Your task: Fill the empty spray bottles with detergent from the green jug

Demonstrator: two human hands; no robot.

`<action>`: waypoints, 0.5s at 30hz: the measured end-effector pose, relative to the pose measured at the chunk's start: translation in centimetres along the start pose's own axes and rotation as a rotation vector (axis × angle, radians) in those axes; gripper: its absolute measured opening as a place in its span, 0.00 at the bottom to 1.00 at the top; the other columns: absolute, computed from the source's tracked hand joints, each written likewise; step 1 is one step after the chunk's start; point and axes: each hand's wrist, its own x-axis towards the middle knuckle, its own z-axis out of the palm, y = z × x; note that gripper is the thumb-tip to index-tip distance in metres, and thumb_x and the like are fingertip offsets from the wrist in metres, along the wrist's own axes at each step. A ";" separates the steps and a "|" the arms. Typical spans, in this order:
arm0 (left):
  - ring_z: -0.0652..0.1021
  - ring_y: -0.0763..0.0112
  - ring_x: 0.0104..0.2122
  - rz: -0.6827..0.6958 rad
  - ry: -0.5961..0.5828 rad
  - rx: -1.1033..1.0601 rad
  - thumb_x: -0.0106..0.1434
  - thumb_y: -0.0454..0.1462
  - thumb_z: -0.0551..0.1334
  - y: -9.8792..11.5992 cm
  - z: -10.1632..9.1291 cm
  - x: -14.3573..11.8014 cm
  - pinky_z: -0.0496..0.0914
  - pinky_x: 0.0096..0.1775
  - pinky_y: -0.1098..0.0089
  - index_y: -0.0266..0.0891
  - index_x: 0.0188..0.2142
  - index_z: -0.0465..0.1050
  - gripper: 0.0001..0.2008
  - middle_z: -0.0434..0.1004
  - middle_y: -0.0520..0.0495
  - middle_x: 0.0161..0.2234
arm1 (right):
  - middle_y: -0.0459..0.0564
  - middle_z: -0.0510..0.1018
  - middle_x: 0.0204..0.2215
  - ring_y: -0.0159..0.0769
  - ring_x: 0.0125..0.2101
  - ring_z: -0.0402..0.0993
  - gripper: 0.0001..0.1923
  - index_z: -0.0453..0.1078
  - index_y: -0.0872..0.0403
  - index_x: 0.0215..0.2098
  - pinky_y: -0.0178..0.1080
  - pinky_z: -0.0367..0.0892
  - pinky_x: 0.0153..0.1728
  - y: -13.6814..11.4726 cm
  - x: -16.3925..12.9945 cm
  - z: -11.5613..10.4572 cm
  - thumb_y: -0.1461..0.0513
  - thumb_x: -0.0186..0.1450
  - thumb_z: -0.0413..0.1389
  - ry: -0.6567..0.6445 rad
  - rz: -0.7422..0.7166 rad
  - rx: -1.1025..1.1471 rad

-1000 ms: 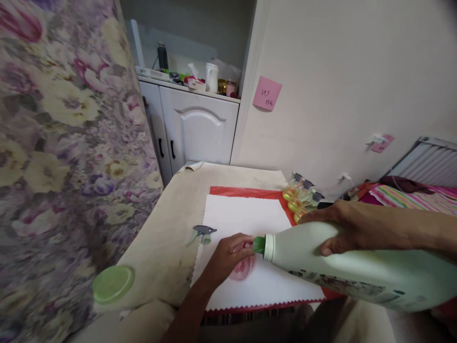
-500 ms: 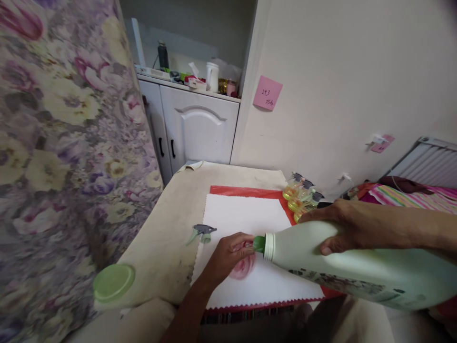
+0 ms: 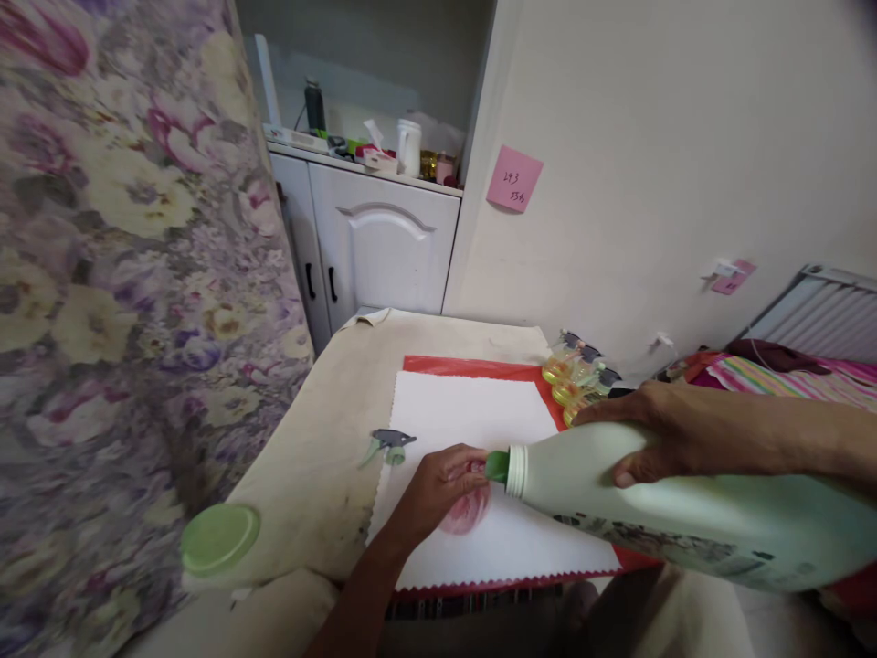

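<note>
My right hand (image 3: 658, 434) grips a large pale green detergent jug (image 3: 575, 480) from above, holding it tipped almost level with its mouth to the left. The green pouring spout (image 3: 497, 466) meets the neck of a clear pink spray bottle (image 3: 467, 512). Around that neck are the closed fingers of my left hand (image 3: 449, 475); they partly hide the bottle, which is over a white sheet (image 3: 438, 402). I cannot make out any liquid flowing. Left of the hand lies a grey and green spray trigger head (image 3: 392, 442). A round green cap (image 3: 220, 537) rests at the table's near left corner.
Several small bottles with yellow liquid (image 3: 575, 379) stand at the table's back right, behind the jug. Red material (image 3: 472, 367) shows under the white sheet. A floral curtain (image 3: 137, 302) hangs at left; a white cabinet (image 3: 384, 247) stands beyond the cream-covered table (image 3: 308, 457).
Both hands, the jug and the pink bottle keep practically the same positions. Only a very slight shift of the view shows.
</note>
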 end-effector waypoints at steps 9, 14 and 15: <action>0.77 0.60 0.43 -0.005 0.005 0.022 0.61 0.39 0.63 -0.3 0.0 -0.1 0.68 0.46 0.64 0.40 0.44 0.78 0.12 0.80 0.44 0.42 | 0.45 0.81 0.43 0.40 0.39 0.79 0.29 0.66 0.43 0.58 0.32 0.71 0.35 -0.1 -0.2 -0.2 0.48 0.59 0.60 -0.013 -0.006 0.017; 0.77 0.61 0.42 -0.005 0.006 0.049 0.61 0.38 0.64 -0.3 -0.1 0.0 0.68 0.46 0.65 0.41 0.44 0.78 0.12 0.80 0.45 0.42 | 0.44 0.82 0.42 0.39 0.38 0.79 0.29 0.65 0.42 0.58 0.32 0.71 0.35 -0.3 -0.2 -0.2 0.48 0.60 0.59 -0.021 -0.005 0.022; 0.77 0.61 0.42 -0.006 0.007 0.056 0.61 0.38 0.64 -0.4 -0.1 0.0 0.68 0.46 0.65 0.41 0.44 0.78 0.12 0.80 0.45 0.42 | 0.44 0.81 0.43 0.39 0.38 0.79 0.29 0.65 0.41 0.59 0.32 0.71 0.35 -0.3 -0.2 -0.2 0.48 0.60 0.59 -0.017 -0.006 0.017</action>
